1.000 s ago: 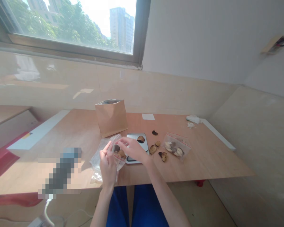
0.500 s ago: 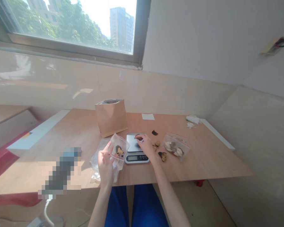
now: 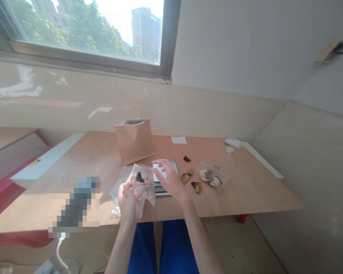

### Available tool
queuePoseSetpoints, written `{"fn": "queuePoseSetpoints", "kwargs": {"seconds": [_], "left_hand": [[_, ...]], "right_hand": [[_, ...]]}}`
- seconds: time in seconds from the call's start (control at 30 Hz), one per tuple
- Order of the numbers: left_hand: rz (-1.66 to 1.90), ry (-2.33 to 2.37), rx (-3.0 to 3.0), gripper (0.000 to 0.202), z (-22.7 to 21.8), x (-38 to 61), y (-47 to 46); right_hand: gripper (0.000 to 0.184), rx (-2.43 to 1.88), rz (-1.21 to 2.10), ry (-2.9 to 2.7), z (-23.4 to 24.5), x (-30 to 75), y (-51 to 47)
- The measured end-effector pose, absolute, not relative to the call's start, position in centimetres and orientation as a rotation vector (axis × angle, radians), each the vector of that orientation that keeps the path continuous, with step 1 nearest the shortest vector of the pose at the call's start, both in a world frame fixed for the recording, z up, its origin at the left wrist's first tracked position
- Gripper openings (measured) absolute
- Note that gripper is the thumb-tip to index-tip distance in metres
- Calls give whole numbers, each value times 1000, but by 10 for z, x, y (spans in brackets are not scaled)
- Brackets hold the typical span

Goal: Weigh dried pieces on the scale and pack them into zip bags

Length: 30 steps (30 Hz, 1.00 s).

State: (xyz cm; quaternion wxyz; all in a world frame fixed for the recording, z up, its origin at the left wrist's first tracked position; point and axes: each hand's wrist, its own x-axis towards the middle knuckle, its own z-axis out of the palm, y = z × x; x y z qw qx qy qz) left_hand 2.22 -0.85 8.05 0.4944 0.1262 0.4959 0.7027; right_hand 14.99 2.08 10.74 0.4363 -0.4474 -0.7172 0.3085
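My left hand [image 3: 128, 196] grips a clear zip bag [image 3: 149, 192], its mouth spread, with dark and tan dried pieces [image 3: 140, 177] inside. Above the kitchen scale [image 3: 173, 166], my right hand [image 3: 168, 177] hovers with fingers apart and nothing visible in them. It partly hides the scale's plate and display. Right of the scale lie several dried slices [image 3: 196, 187], brown and curled, and one dark piece [image 3: 186, 158] farther back. Beside them a second zip bag [image 3: 217, 177] holds pale and grey pieces. More clear plastic bags [image 3: 118, 190] lie under my left hand.
A brown paper bag [image 3: 134, 142] stands open behind the scale. White paper [image 3: 178, 140] lies near the wall, and crumpled white scraps [image 3: 233, 143] at the back right. A pixelated dark object [image 3: 76, 205] with a white cable [image 3: 58, 253] sits at the left front.
The dark piece that my right hand held over the scale has left its fingers, which have opened and moved toward the zip bag. The zip bag now stands more upright, with a dark piece near its mouth.
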Motion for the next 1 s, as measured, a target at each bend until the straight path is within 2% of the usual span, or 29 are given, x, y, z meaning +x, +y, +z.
{"fn": "queuePoseSetpoints", "kwargs": {"seconds": [0.13, 0.17, 0.3, 0.33, 0.43, 0.57, 0.73, 1.0], "left_hand": [[1697, 1184, 340, 8, 84, 30, -13], [1692, 1187, 372, 10, 85, 34, -16], [1665, 1235, 573, 21, 83, 48, -29], [1669, 1268, 639, 22, 81, 48, -31], [1727, 1438, 778, 26, 73, 39, -30], [1631, 1417, 790, 50, 63, 20, -21], [1540, 1188, 765, 43, 64, 15, -21], [1508, 1187, 791, 40, 74, 8, -30]], "right_hand": [[55, -1209, 983, -1648, 91, 148, -8], [58, -1201, 1012, -1621, 88, 145, -13], [29, -1165, 975, -1434, 85, 137, -19], [28, -1159, 962, -1388, 86, 139, -19], [32, -1125, 963, -1310, 90, 150, -23], [40, -1085, 985, -1295, 88, 167, -33], [48, -1157, 874, -1251, 78, 174, -39], [36, -1236, 714, -1065, 81, 185, -39]]}}
